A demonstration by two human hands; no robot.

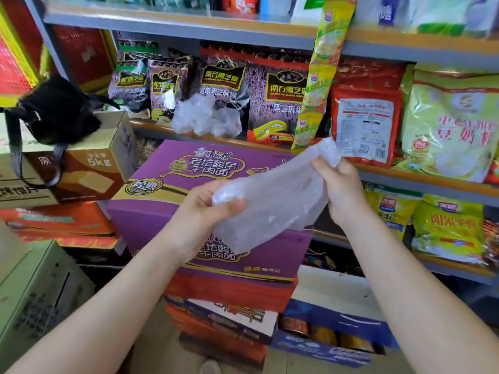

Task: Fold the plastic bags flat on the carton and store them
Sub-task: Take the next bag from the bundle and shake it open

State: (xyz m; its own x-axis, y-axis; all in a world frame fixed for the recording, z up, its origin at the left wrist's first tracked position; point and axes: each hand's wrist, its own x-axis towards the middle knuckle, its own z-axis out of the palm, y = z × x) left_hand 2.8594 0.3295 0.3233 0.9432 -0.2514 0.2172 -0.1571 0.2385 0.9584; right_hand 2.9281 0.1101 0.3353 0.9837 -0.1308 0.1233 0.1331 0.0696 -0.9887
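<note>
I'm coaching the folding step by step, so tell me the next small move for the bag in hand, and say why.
Probably lower the clear bag onto the top of the purple carton and spread it flat. Both the left hand and the right hand hold it bunched in the air above the carton, not yet laid down, so no fold can be pressed.

— What colours have I got in front of me?
— My bag (270,203) is clear, milky white. The carton (172,168) is purple with gold lettering; that pouch (56,109) is black; the shelf packets (272,103) are purple-black.
</note>
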